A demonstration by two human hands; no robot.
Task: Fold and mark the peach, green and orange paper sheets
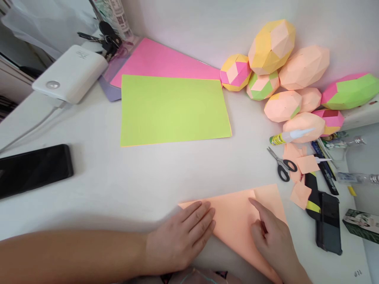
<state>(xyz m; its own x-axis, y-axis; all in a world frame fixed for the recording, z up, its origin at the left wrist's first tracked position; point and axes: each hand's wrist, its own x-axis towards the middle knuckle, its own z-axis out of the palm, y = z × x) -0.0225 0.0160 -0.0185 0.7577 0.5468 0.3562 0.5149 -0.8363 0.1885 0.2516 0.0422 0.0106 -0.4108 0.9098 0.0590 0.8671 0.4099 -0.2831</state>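
Observation:
A peach sheet of paper point(237, 221) lies folded on the white table near the front edge. My left hand point(180, 236) lies flat on its left corner, fingers stretched out together. My right hand point(271, 236) rests on the right part of the sheet, index finger extended and pressing along the fold, the other fingers curled. Neither hand holds anything.
A lime-green sheet point(173, 110) lies over a pink sheet point(160, 61). Several paper polyhedra point(284, 67) sit at the back right. Scissors point(281, 163), a glue bottle point(288, 137), peach scraps point(302, 193), pens and a black cutter point(327, 221) lie right. A black phone point(32, 169) and white power bank point(71, 73) are left.

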